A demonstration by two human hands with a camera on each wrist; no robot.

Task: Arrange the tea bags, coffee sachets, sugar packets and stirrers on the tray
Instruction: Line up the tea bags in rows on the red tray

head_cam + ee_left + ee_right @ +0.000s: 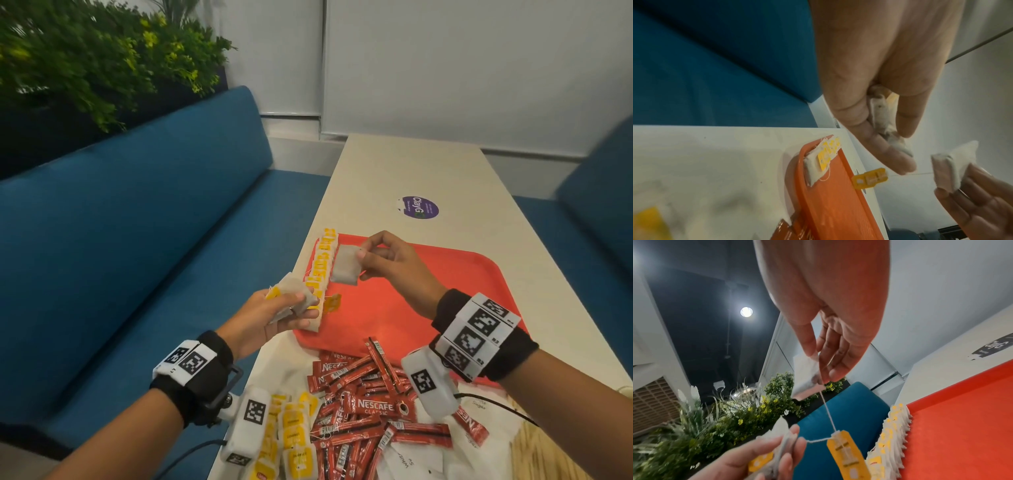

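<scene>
My right hand [361,260] pinches one white tea bag [346,269] above the left side of the red tray [428,291]. Its string runs down to a yellow tag [846,452] that dangles free. My left hand [291,311] grips a small bunch of tea bags [294,296] beside the tray's near left corner. A row of tea bags [320,270] with yellow tags stands along the tray's left edge. Red coffee sachets [363,411] lie heaped on the table in front of the tray, with loose tea bags [294,442] to their left.
White sugar packets [478,406] and pale wooden stirrers [548,455] lie at the near right. A blue bench [137,240] runs along the table's left side. A purple sticker [419,207] marks the white table beyond the tray. Plants [85,61] stand behind the bench.
</scene>
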